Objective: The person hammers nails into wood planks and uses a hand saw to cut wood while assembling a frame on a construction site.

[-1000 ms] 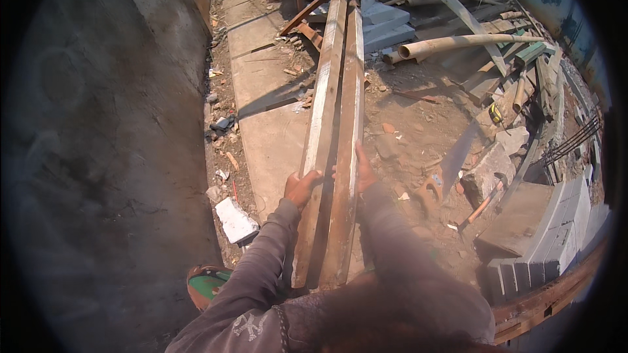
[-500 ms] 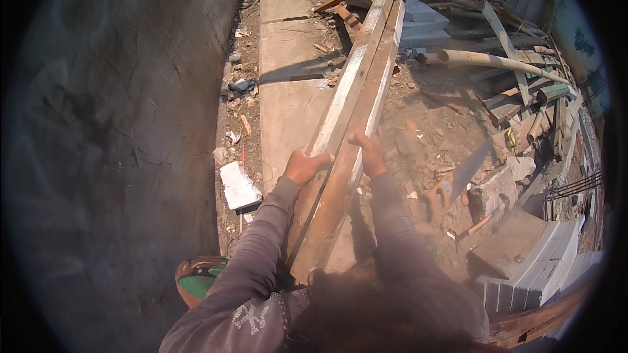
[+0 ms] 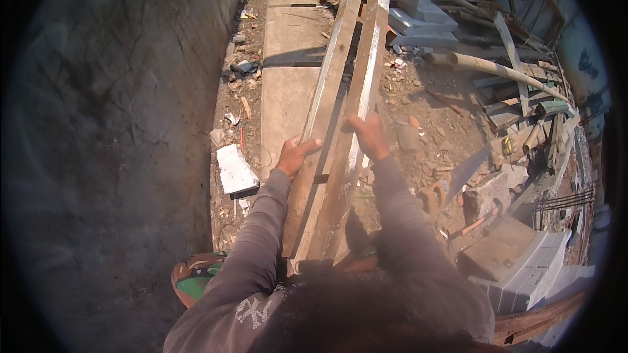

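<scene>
Two long wooden beams run away from me side by side, with a narrow gap between them. My left hand [image 3: 296,155] is closed on the left beam [image 3: 329,82], its thumb over the top. The right beam [image 3: 364,82], streaked with white along one face, has my right hand [image 3: 369,136] closed around its outer edge. Both beams' near ends lie close to my body, between my forearms; the far ends pass out of the top of the view. The fingers under the beams are hidden.
A concrete wall [image 3: 124,124] rises at the left, with a white block [image 3: 236,169] near its foot. A paved strip [image 3: 284,39] runs ahead. To the right are a handsaw [image 3: 466,171], a bamboo pole [image 3: 497,65], piled timber scraps and light grey blocks [image 3: 533,268].
The beams have spread apart, so the gap between them is wider and the paving shows through. Both hands keep their hold, the left on its beam and the right on the other.
</scene>
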